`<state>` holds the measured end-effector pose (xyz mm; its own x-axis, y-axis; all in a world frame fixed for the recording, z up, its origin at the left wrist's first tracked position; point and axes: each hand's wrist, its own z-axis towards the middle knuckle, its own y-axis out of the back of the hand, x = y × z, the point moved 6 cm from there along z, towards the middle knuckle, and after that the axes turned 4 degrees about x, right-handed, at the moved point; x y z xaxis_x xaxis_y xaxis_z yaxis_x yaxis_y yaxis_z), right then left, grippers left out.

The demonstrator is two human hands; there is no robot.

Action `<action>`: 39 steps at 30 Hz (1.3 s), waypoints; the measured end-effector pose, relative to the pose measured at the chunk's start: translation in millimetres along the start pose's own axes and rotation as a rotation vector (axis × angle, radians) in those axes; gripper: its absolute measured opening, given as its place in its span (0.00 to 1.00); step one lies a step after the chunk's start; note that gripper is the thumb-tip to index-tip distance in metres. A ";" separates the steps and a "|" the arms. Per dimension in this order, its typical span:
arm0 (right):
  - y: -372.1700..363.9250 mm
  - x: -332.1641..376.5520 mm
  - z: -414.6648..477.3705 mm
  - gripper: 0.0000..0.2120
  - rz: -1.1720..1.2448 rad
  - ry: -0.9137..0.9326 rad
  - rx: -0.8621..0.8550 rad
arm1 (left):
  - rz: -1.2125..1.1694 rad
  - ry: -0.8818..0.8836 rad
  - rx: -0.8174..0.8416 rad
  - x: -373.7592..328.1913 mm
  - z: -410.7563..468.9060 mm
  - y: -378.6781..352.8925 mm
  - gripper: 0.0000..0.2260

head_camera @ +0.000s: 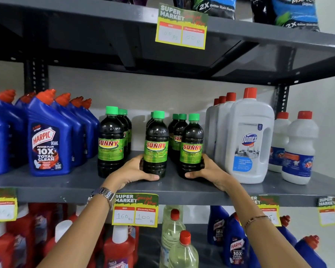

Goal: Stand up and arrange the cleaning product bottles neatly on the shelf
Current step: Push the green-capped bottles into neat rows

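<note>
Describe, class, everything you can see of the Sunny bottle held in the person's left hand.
The dark, clear plastic Sunny bottle with a bright green screw cap stands upright at the front of the grey metal shelf, heading the middle row of like bottles. It looks full of near-black liquid and bears a green label with a red and yellow logo. The left hand wraps its base, thumb across the front.

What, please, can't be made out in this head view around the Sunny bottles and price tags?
- Rear Sunny bottles: count hidden by front bottles.
- Upper price tag: handwriting too faint.
- Left hand, right hand: fingers hidden behind bottles.
- Detergent bags: cut off by top edge.
</note>
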<state>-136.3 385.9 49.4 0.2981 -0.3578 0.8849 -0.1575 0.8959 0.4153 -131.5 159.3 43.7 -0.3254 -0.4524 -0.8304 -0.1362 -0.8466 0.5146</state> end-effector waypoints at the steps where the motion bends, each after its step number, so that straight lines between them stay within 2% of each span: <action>1: 0.2 0.2 -0.6 0.38 0.009 -0.001 0.006 | -0.005 0.003 0.002 -0.4 -0.2 -0.2 0.32; 8: 0.5 -1.1 -2.7 0.39 0.008 -0.004 -0.007 | -0.007 0.017 0.016 1.7 0.3 -0.1 0.35; 12: 0.0 0.0 -3.1 0.36 0.026 -0.002 -0.011 | -0.009 0.023 0.030 -1.8 -1.7 -1.3 0.34; 20: 0.3 -1.2 0.8 0.32 0.040 0.004 -0.006 | -0.016 0.047 0.003 -2.0 -2.8 -1.0 0.37; 22: -0.2 -3.1 0.1 0.38 0.025 -0.024 0.012 | -0.036 0.046 -0.033 -2.9 -4.0 0.4 0.41; 24: 0.9 -5.6 -5.9 0.50 0.011 -0.064 0.024 | -0.095 0.036 -0.063 -3.8 -10.6 2.8 0.47; 26: 2.3 -3.9 -20.8 0.59 -0.081 -0.075 -0.054 | -0.106 0.031 -0.025 -5.8 -31.8 6.7 0.54; 27: 3.5 1.3 -33.0 0.59 -0.206 -0.079 -0.152 | -0.057 0.014 0.007 -6.9 -46.6 10.2 0.55; 28: 3.5 7.8 -47.0 0.55 -0.343 -0.064 -0.293 | 0.022 -0.017 0.021 -8.5 -62.0 17.0 0.54; 30: -13.4 31.1 -75.5 0.41 -0.571 0.076 -0.561 | 0.139 -0.119 -0.074 -13.7 -88.5 40.5 0.42; 31: -30.5 45.7 -81.8 0.37 -0.586 0.147 -0.549 | 0.136 -0.184 -0.189 -17.5 -97.4 55.6 0.34; 33: -65.8 60.1 -67.0 0.37 -0.481 0.177 -0.326 | 0.083 -0.280 -0.475 -18.0 -106.1 86.5 0.24; 35: -91.4 60.2 -34.0 0.41 -0.466 0.090 -0.135 | 0.126 -0.244 -0.672 -4.7 -100.4 108.5 0.27; 37: -102.7 53.8 -3.6 0.47 -0.390 -0.009 -0.074 | 0.201 -0.112 -0.639 18.0 -82.4 118.7 0.40; 39: -107.8 49.6 12.3 0.46 -0.156 -0.067 -0.038 | 0.153 0.006 -0.452 43.3 -63.7 119.0 0.52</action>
<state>-116.2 268.3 51.1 0.2528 -0.5087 0.8230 -0.0783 0.8371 0.5415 -102.2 21.1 55.4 -0.3047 -0.5821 -0.7538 0.3343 -0.8065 0.4877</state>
